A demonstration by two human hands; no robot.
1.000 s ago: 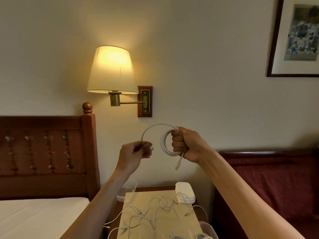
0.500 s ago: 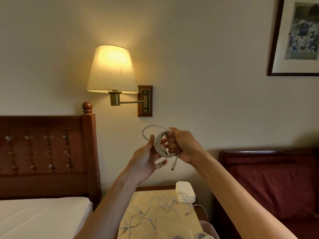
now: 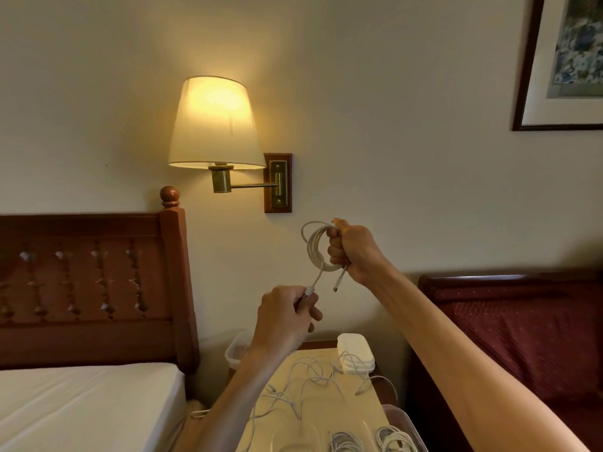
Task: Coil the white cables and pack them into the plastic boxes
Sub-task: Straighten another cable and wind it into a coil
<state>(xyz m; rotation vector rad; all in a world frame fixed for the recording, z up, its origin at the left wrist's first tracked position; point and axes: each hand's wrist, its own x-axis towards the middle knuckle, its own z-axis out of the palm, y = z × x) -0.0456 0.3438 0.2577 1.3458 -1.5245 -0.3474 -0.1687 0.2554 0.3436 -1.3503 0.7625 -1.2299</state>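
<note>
Right now I am holding the coiled white cable (image 3: 316,249) up in front of the wall, my right hand (image 3: 354,252) fisted tight around the loops' right side — one plug end (image 3: 337,285) is dangling just below that fist. My left hand (image 3: 287,316) is sitting lower and to the left, fingers pinched shut on the other connector (image 3: 309,291), so the free tail is running up and right into the coil. Loose cables (image 3: 303,383) are lying on the nightstand (image 3: 365,409) below.

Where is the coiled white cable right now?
Head view, centre: the coiled white cable hangs from the raised right hand, below the lit wall lamp.
</note>
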